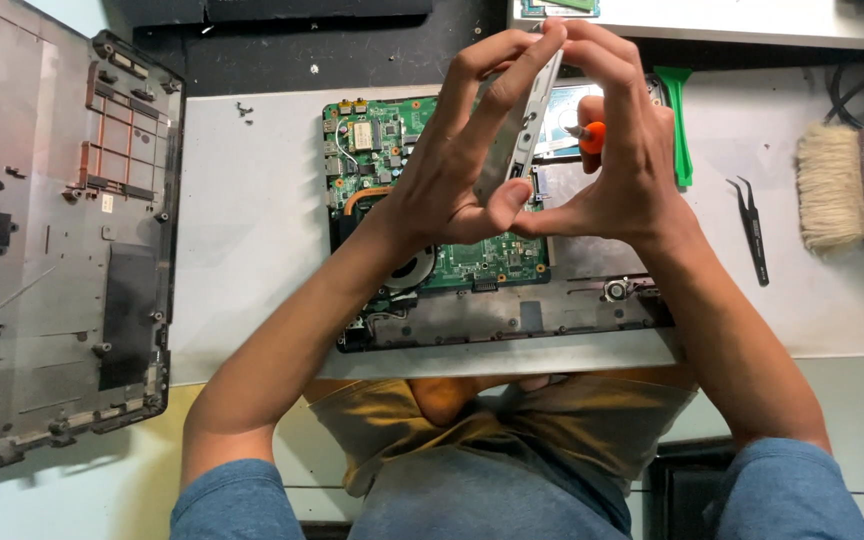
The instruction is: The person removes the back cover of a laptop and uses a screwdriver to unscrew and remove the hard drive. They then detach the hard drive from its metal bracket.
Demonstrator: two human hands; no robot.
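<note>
Grey bench (252,230); both hands' grip around drive caddy (522,130).

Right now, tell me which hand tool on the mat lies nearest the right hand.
The green plastic pry tool, lying just beside the right hand. The black tweezers lie farther right, and the bristle brush sits farthest, at the mat's edge.

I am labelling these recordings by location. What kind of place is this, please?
Probably an electronics repair bench. An opened laptop with its green circuit board bare lies on the grey mat, its removed bottom cover beside it. Tweezers and a brush lie at the right.
</note>
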